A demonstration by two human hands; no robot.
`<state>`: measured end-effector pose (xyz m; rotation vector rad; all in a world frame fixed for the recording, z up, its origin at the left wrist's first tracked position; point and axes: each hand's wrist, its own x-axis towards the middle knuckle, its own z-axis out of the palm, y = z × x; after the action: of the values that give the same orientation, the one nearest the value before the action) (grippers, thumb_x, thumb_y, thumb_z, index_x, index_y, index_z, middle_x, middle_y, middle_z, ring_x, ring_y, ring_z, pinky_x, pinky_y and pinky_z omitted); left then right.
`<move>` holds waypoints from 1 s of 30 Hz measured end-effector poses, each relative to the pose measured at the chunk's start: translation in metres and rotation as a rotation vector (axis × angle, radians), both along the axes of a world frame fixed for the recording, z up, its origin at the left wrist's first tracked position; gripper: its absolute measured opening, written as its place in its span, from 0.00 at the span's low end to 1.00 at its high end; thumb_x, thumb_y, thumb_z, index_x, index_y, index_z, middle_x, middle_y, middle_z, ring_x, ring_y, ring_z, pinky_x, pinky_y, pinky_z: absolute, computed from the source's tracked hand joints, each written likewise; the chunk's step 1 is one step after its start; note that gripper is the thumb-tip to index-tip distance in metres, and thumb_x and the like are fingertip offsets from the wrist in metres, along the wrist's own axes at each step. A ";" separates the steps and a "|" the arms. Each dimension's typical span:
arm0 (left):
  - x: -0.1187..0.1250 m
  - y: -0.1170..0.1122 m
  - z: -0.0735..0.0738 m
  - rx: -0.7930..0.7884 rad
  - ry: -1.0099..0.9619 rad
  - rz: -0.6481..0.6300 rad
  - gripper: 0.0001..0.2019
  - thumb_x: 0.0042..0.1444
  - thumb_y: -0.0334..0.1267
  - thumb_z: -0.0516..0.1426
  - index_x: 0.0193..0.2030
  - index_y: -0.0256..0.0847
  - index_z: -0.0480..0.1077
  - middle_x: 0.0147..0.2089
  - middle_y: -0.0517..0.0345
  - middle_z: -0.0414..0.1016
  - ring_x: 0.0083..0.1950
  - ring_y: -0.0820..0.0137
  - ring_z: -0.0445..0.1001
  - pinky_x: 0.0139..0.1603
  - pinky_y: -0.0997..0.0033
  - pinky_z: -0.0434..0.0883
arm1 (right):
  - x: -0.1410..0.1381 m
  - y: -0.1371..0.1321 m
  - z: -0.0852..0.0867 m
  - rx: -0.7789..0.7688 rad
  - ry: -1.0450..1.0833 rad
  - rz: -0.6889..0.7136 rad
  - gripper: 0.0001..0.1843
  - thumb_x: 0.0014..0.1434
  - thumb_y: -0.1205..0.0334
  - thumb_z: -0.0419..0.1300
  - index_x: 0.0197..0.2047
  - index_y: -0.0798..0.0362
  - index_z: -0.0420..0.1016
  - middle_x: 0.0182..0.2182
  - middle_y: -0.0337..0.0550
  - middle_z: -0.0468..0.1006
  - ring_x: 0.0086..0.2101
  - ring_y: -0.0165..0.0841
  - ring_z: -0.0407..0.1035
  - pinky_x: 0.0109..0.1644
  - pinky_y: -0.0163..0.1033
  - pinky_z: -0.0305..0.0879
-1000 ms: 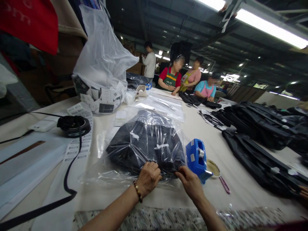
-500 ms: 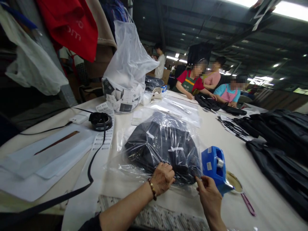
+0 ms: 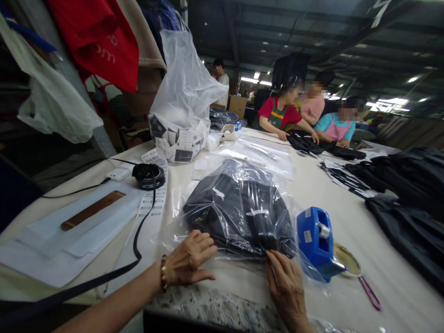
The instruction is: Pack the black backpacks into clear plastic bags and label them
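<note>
Black folded clothing [image 3: 236, 212] lies inside a clear plastic bag [image 3: 173, 238] on the table in front of me. My left hand [image 3: 192, 260], with a beaded bracelet at the wrist, rests palm down at the bag's near left edge, fingers spread. At the near right edge, my right hand [image 3: 286, 283] has its fingers stretched out against the plastic, near the clothing's corner. Neither hand grips anything. Just right of the bag stands a blue tape dispenser [image 3: 314, 243].
A round tan object [image 3: 348, 260] and a pink handle [image 3: 370, 293] lie past the dispenser. Left are a black ribbon roll [image 3: 149, 176], a label strip [image 3: 154, 201] and a phone [image 3: 93, 210]. Behind stands a plastic sack of tags [image 3: 183, 143]. Co-workers [image 3: 280, 113] handle black garments across the table.
My left hand has moved left along the bag's near edge and spread its fingers. My right hand's pinch at the corner has opened, and its fingers now lie against the near edge.
</note>
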<state>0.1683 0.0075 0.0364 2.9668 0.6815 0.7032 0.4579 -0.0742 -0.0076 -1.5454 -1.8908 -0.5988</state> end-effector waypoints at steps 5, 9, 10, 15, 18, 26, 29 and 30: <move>-0.049 0.006 -0.016 0.207 0.112 0.106 0.11 0.57 0.30 0.51 0.47 0.39 0.66 0.47 0.50 0.73 0.50 0.62 0.67 0.54 0.55 0.57 | 0.002 -0.002 -0.008 0.012 0.025 -0.007 0.18 0.60 0.66 0.50 0.53 0.50 0.66 0.44 0.48 0.75 0.44 0.38 0.69 0.48 0.44 0.61; -0.052 0.014 -0.019 0.248 0.066 0.104 0.10 0.57 0.23 0.48 0.34 0.40 0.67 0.44 0.56 0.74 0.48 0.67 0.67 0.54 0.59 0.58 | 0.004 -0.002 -0.011 -0.002 0.031 -0.001 0.20 0.60 0.66 0.49 0.56 0.48 0.65 0.45 0.46 0.75 0.45 0.38 0.69 0.48 0.44 0.61; -0.051 0.017 -0.018 0.221 0.061 0.122 0.10 0.58 0.25 0.48 0.31 0.40 0.66 0.41 0.57 0.75 0.46 0.68 0.68 0.53 0.60 0.58 | 0.004 -0.002 -0.010 0.002 0.024 0.007 0.20 0.60 0.66 0.49 0.56 0.48 0.64 0.45 0.47 0.75 0.45 0.38 0.69 0.48 0.43 0.61; -0.049 0.035 -0.008 0.165 0.073 0.208 0.15 0.63 0.34 0.46 0.24 0.39 0.63 0.23 0.63 0.66 0.27 0.73 0.63 0.42 0.65 0.61 | 0.006 -0.001 -0.009 0.027 -0.017 0.026 0.19 0.60 0.68 0.50 0.55 0.51 0.65 0.44 0.48 0.75 0.44 0.37 0.68 0.48 0.42 0.61; -0.045 0.040 -0.005 0.167 0.085 0.203 0.18 0.64 0.40 0.46 0.23 0.38 0.63 0.22 0.63 0.65 0.26 0.73 0.61 0.40 0.66 0.60 | 0.009 0.001 -0.010 0.046 -0.021 0.017 0.18 0.60 0.68 0.50 0.54 0.51 0.66 0.43 0.47 0.75 0.44 0.37 0.68 0.48 0.42 0.61; -0.033 0.036 -0.015 0.084 0.067 0.231 0.18 0.61 0.43 0.51 0.22 0.38 0.64 0.24 0.61 0.67 0.28 0.72 0.64 0.38 0.67 0.58 | 0.023 0.012 -0.012 0.065 0.005 -0.048 0.17 0.61 0.66 0.49 0.53 0.51 0.67 0.43 0.47 0.75 0.44 0.37 0.68 0.49 0.43 0.61; -0.036 0.041 -0.021 0.068 0.033 0.297 0.21 0.61 0.47 0.50 0.20 0.38 0.63 0.20 0.63 0.66 0.25 0.74 0.63 0.35 0.68 0.56 | 0.024 0.012 -0.013 0.045 0.016 -0.052 0.18 0.60 0.66 0.49 0.53 0.50 0.66 0.44 0.47 0.75 0.44 0.37 0.68 0.49 0.44 0.61; -0.036 0.043 -0.022 0.058 0.025 0.319 0.22 0.62 0.48 0.49 0.20 0.38 0.62 0.19 0.64 0.66 0.24 0.74 0.63 0.35 0.68 0.56 | 0.024 0.012 -0.014 0.039 0.019 -0.052 0.18 0.60 0.67 0.49 0.53 0.50 0.66 0.44 0.47 0.75 0.44 0.37 0.68 0.49 0.44 0.61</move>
<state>0.1319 0.0507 0.0140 2.9537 1.1724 0.7114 0.4823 -0.0624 -0.0212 -1.5739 -1.8194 -0.6372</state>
